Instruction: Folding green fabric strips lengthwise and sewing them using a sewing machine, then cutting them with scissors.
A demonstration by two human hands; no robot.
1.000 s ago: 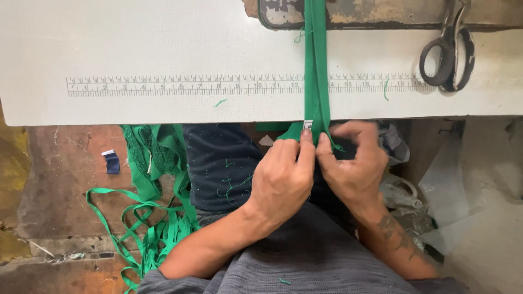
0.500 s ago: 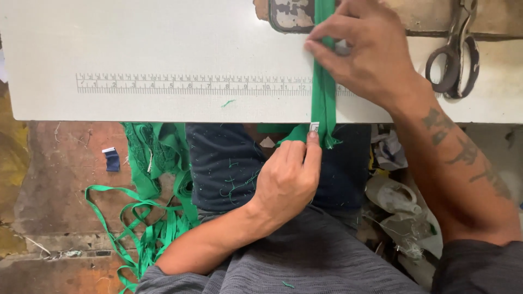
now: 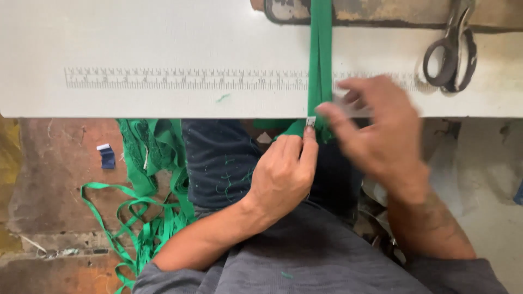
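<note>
- Two hands work one long green fabric zipper tape [image 3: 320,60], which runs from the far side of the white counter [image 3: 163,32] over its near edge.
- Loose green tape [image 3: 147,218] piled on the floor at left could snag and drag the strip askew.
- Left hand [image 3: 283,177] pinches the small metal slider [image 3: 310,122] at the counter edge; a slack pinch might let it slip.
- Right hand [image 3: 376,130] is blurred, fingers spread just beside the tape; I cannot tell whether its grip holds anything.
- Grey metal scissors [image 3: 452,51] lie far right.

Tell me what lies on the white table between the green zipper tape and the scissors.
In the head view, only bare white table with its printed ruler marking lies between the green zipper tape and the scissors; the blurred right hand is just below.
</note>
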